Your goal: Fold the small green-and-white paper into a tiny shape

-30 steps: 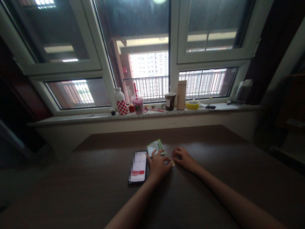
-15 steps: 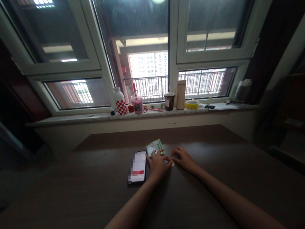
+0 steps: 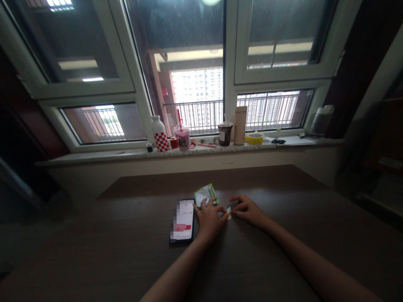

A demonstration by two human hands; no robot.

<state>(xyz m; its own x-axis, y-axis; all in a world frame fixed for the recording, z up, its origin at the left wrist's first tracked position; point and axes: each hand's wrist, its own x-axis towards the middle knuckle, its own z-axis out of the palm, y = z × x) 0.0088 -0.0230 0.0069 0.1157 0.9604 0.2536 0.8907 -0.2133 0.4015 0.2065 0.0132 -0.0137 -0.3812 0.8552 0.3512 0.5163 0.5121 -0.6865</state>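
My left hand (image 3: 210, 219) rests on the table, thumb and index finger closed on the left edge of a small white-and-yellow piece of paper or card (image 3: 229, 213). Its other fingers spread over the lower edge of a green-and-white packet (image 3: 205, 193). My right hand (image 3: 248, 210) is just right of the small piece, its fingertips drawn together by the piece's right edge. Whether anything is between those fingertips is too small to make out. Left of my left hand lies a phone (image 3: 183, 222) with its screen lit, close to the thumb side.
The brown table (image 3: 110, 260) reaches toward a window sill (image 3: 126, 156). On the sill stand a checkered bottle (image 3: 160, 134), a pink drink cup (image 3: 183, 136), a dark drink cup (image 3: 224, 133), a tan box (image 3: 239, 126), a yellow tape roll (image 3: 254, 139) and scissors (image 3: 278, 141).
My right hand has shifted slightly right, away from my left hand, so more of the small piece shows between them. My left hand stays about where it was.
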